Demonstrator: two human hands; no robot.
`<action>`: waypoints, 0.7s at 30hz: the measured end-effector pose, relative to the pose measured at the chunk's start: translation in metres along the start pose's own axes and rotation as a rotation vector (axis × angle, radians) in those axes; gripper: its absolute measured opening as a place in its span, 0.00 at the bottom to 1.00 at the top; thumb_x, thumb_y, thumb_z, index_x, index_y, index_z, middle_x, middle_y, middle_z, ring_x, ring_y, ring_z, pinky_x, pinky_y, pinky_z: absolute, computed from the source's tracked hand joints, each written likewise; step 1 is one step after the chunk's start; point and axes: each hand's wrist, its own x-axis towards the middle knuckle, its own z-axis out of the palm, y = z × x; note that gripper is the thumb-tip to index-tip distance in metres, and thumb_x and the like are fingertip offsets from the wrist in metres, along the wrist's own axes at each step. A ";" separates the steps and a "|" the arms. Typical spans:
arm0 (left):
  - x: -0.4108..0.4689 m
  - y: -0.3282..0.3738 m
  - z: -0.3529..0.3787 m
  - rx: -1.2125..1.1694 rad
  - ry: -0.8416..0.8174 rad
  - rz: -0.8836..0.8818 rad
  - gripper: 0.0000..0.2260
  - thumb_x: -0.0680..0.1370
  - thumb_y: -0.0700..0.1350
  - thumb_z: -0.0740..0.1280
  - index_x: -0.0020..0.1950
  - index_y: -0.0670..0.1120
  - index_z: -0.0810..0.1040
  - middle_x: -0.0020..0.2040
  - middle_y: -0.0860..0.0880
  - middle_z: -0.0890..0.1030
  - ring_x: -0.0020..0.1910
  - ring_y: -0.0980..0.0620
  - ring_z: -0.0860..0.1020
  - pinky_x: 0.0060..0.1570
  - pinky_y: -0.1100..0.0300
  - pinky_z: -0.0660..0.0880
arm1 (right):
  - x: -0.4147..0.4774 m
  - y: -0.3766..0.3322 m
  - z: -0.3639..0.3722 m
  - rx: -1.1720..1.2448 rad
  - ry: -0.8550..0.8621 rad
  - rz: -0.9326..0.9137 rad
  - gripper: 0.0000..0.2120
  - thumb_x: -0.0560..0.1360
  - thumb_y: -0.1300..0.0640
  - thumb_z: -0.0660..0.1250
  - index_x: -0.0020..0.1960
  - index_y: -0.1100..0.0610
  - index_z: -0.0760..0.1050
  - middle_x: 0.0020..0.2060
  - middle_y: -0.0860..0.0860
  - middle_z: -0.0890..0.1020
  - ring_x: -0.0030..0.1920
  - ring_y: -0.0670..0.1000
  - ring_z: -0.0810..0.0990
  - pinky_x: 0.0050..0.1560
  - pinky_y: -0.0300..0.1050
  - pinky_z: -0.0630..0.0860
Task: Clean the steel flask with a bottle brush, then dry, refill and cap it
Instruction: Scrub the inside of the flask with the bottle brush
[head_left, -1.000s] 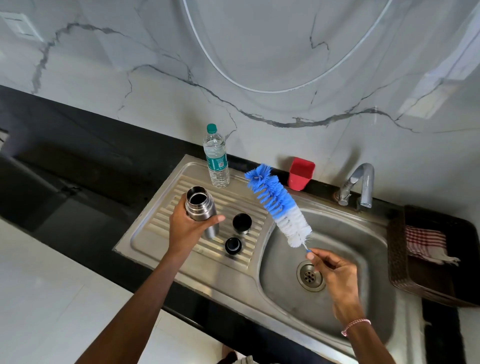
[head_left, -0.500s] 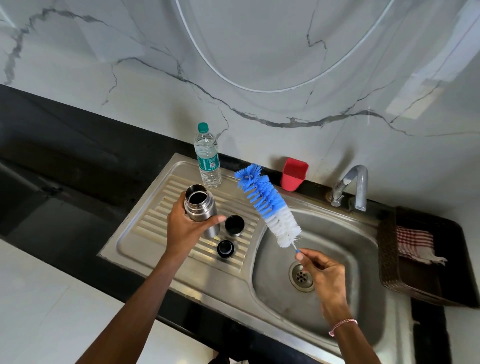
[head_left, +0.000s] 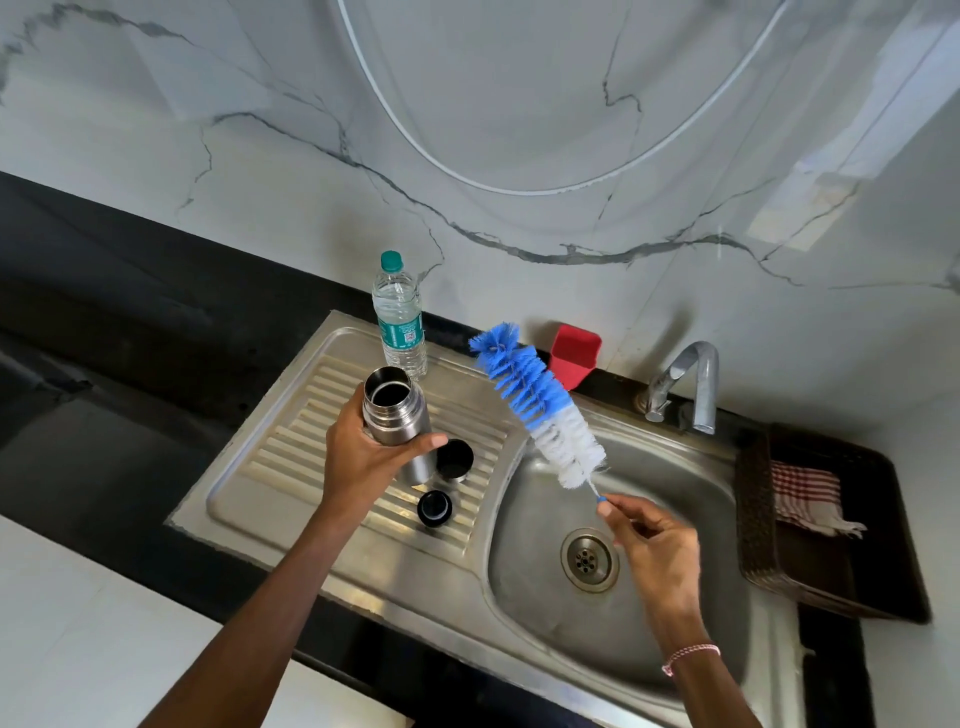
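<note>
A: Where is the flask (head_left: 397, 415)?
B: Over the ribbed drainboard of the sink (head_left: 363, 566), left of the bowl. The left hand (head_left: 363, 457) grips it round the middle, fingers wrapped behind and thumb across the front. It stands upright with its mouth open. Whether its base touches the sink cannot be told.
A: And the brush (head_left: 540, 405)?
B: The right hand (head_left: 654, 545), above the bowl near the drain, pinches the end of its thin handle between thumb and forefinger. The other fingers curl loosely. The bristles slant up and leftward over the bowl's left edge, white half low, blue half toward the sink's back rim. Brush and flask are apart.
A: What else is at the sink?
B: A cup (head_left: 454, 458) and a cap (head_left: 434, 508) lie on the drainboard just right of the flask, the cap nearer the front. A bottle (head_left: 400, 322) stands at the back left corner. A tap (head_left: 685, 379) rises behind the bowl, with a red holder (head_left: 574, 353) to its left. Right of the sink sits a basket (head_left: 753, 519) holding a checked cloth (head_left: 805, 493).
</note>
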 end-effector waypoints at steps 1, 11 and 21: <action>0.002 0.001 0.002 -0.011 -0.008 -0.006 0.33 0.59 0.49 0.85 0.61 0.55 0.78 0.53 0.62 0.85 0.53 0.59 0.84 0.51 0.68 0.78 | 0.002 -0.011 -0.006 -0.115 0.051 -0.051 0.04 0.72 0.55 0.78 0.45 0.46 0.87 0.38 0.47 0.87 0.37 0.48 0.82 0.40 0.41 0.79; 0.026 0.016 0.043 -0.153 -0.113 0.010 0.37 0.61 0.48 0.86 0.66 0.54 0.75 0.56 0.58 0.85 0.56 0.56 0.83 0.57 0.60 0.79 | 0.045 -0.183 -0.054 -1.268 0.344 -0.514 0.06 0.77 0.59 0.69 0.41 0.54 0.80 0.36 0.58 0.82 0.38 0.64 0.83 0.38 0.50 0.76; 0.031 0.015 0.085 -0.242 -0.213 0.065 0.30 0.64 0.52 0.82 0.63 0.54 0.75 0.54 0.54 0.85 0.54 0.52 0.84 0.56 0.58 0.79 | 0.112 -0.248 0.005 -1.923 0.124 -0.802 0.13 0.77 0.65 0.65 0.36 0.53 0.71 0.35 0.52 0.80 0.43 0.57 0.84 0.38 0.47 0.66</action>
